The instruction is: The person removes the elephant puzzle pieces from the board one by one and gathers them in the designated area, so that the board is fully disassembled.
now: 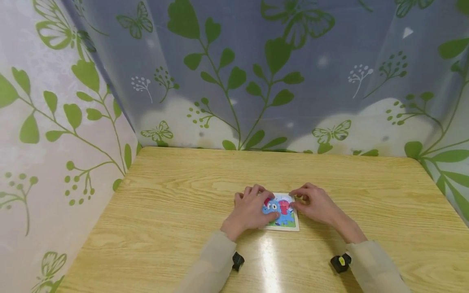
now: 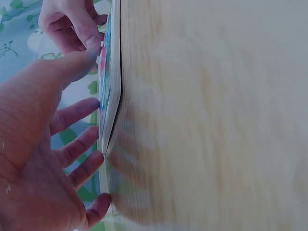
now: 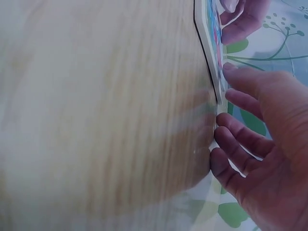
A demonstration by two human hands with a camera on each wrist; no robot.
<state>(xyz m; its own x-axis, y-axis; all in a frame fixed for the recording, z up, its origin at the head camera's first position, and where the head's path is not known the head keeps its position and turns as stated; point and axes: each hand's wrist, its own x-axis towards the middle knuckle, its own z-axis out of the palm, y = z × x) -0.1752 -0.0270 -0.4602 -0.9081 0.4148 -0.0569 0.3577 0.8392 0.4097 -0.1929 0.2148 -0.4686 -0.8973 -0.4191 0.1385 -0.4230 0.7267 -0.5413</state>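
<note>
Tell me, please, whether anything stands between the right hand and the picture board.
Nothing visible does: the right hand is at the right edge of the picture board, with no object between. The left hand covers part of the board's left side.

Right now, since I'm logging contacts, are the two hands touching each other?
Apart. The head view shows the picture puzzle in the gap between the left hand and the right hand.

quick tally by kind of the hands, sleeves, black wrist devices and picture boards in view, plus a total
Hands: 2 (left hand, right hand)
Sleeves: 2 (left sleeve, right sleeve)
Black wrist devices: 2 (left device, right device)
Picture boards: 1 (elephant picture board)
Total: 7
</note>
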